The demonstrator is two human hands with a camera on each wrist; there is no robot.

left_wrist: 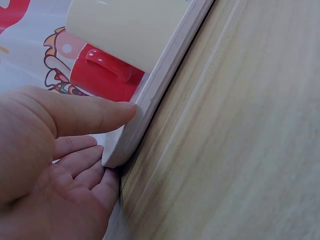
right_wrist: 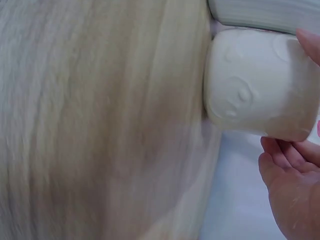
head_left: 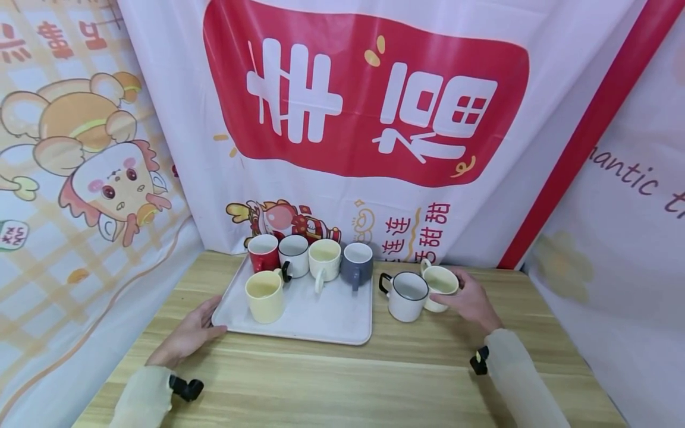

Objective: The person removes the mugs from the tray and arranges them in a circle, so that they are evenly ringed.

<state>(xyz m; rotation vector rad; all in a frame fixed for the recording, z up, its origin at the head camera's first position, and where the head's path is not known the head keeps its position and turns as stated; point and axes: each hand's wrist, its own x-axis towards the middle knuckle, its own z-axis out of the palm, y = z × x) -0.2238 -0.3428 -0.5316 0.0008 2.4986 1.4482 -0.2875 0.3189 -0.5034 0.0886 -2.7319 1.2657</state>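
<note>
My left hand (head_left: 188, 334) holds the near left corner of a white rectangular tray (head_left: 321, 321). In the left wrist view its thumb lies against the tray's rim (left_wrist: 145, 102), with the other fingers around the corner. To the right of the tray, my right hand (head_left: 476, 302) grips a cream mug (head_left: 437, 303) between thumb and fingers. A raised pattern shows on this mug (right_wrist: 255, 85) in the right wrist view. Close beside it on the left is a white mug with a black rim (head_left: 405, 304), its black handle pointing left.
Along the tray's back stand a red mug (head_left: 262, 260), a white black-handled mug (head_left: 297, 264), a cream mug (head_left: 324, 267) and a grey-blue mug (head_left: 357, 268). A pale yellow mug (head_left: 266, 304) sits front left. Behind the wooden table (head_left: 321, 386) hangs a printed cloth (head_left: 348, 205).
</note>
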